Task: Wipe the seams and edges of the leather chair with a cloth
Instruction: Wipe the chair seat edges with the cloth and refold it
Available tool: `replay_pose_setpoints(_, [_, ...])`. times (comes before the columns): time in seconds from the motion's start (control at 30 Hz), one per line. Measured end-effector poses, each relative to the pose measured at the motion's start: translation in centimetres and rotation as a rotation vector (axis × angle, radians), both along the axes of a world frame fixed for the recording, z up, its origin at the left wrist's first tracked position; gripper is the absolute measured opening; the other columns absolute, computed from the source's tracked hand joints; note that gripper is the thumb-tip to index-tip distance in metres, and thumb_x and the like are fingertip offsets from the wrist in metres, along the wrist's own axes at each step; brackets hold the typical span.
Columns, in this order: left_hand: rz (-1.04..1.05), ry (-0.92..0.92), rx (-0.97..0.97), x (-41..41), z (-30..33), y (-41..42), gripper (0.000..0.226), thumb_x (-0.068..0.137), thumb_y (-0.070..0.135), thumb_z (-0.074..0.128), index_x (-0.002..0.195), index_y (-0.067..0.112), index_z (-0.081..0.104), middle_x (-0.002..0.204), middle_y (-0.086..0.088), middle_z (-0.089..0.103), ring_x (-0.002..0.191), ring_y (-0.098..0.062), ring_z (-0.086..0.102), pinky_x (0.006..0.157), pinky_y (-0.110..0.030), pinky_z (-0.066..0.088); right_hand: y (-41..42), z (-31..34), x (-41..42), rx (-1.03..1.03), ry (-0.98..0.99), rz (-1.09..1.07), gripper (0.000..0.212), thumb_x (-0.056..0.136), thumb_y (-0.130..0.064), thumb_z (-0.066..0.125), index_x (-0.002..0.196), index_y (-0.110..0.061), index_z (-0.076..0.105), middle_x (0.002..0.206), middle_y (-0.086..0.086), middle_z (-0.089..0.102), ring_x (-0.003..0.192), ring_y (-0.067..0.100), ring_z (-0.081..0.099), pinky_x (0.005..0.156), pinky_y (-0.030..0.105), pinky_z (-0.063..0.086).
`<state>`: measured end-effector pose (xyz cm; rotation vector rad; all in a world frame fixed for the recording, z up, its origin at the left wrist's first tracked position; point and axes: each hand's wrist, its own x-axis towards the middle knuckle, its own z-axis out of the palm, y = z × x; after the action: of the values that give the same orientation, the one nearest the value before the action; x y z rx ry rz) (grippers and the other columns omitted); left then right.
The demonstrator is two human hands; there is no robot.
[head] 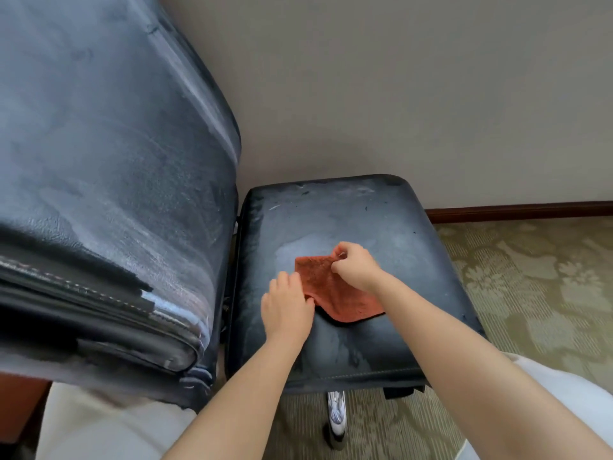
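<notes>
We take the dark leather seat as our landmark. Above its middle, both our hands hold one orange-red cloth. Our right hand has its fingers curled, pinching the cloth's upper edge on the side nearer the seat's back. Our left hand grips the cloth's left edge, toward the seat's left side, with fingers bent over the fabric; how tightly they close we cannot tell, since the back of the hand hides them.

We count two hands, one cloth, one seat and one dusty chair back that rises just to the left of the seat. The seat is smeared with pale dust, with a lighter patch beside the cloth.

The cloth is spread roughly flat, its long axis running diagonally from the seat's back-left to its front-right; its rounded lower corner points toward the seat's front edge, where a stitched seam runs across. Whether that corner rests on the leather or hangs just above it we cannot tell.

Right of the seat lies patterned carpet; behind it stands a plain wall.
</notes>
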<state>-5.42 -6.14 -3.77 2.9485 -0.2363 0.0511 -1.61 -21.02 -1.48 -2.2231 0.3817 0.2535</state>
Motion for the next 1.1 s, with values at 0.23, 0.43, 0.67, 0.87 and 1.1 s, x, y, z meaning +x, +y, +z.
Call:
replay_pose_setpoints(0.23, [0.652, 0.512, -0.977, 0.0, 2.7, -0.9, 0.047, 0.097, 0.029, 0.039, 0.14, 0.013, 0.032, 0.134, -0.013, 0.05, 0.114, -0.033, 0.052, 0.094, -0.037, 0.043, 0.7, 4.1, -0.7, 0.521, -0.014, -0.17, 0.029, 0.08, 0.004, 0.054, 0.068, -0.021, 0.044, 0.066, 0.0, 0.05, 0.061, 0.014, 0.045, 0.053, 0.024, 0.032])
replay_pose_setpoints(0.43, [0.627, 0.653, -1.32, -0.6, 6.0, -0.4, 0.033, 0.097, 0.037, 0.042, 0.117, 0.017, 0.058, 0.107, -0.003, 0.061, 0.087, -0.016, 0.053, 0.077, -0.03, 0.042, 0.9, 5.3, -2.4, 0.654, -0.028, -0.301, 0.024, 0.082, 0.002, 0.059, 0.089, -0.021, 0.054, 0.079, 0.004, 0.058, 0.066, 0.016, 0.053, 0.058, 0.026, 0.043])
replay_pose_setpoints(0.67, [0.496, 0.507, -1.355, -1.9, 8.0, -0.3, 0.019, 0.089, 0.02, 0.061, 0.106, 0.012, 0.065, 0.09, 0.003, 0.059, 0.086, -0.011, 0.05, 0.077, -0.024, 0.035, 0.2, 5.5, -3.7, 0.621, -0.046, -0.386, 0.042, 0.082, 0.001, 0.062, 0.117, -0.022, 0.054, 0.099, 0.01, 0.062, 0.084, 0.021, 0.06, 0.07, 0.03, 0.05])
replay_pose_setpoints(0.87, [0.315, 0.574, -1.101, -1.7, 7.8, 0.7, 0.036, 0.077, -0.008, 0.068, 0.111, 0.006, 0.066, 0.104, -0.007, 0.065, 0.091, -0.014, 0.058, 0.076, -0.017, 0.038, -0.3, 5.0, -4.1, 0.615, -0.014, -0.437, 0.04, 0.082, 0.002, 0.064, 0.116, -0.016, 0.054, 0.087, 0.004, 0.062, 0.078, 0.015, 0.057, 0.067, 0.027, 0.046])
replay_pose_setpoints(1.1, [0.276, 0.36, -0.753, 1.1, 5.3, 0.9, 0.021, 0.081, 0.008, 0.067, 0.096, 0.021, 0.073, 0.1, -0.001, 0.071, 0.099, -0.02, 0.062, 0.089, -0.03, 0.05, -1.8, 4.6, -4.1, 0.259, 0.111, -0.106, 0.047, 0.072, 0.012, 0.068, 0.114, -0.009, 0.064, 0.118, 0.007, 0.059, 0.106, 0.019, 0.058, 0.086, 0.025, 0.044])
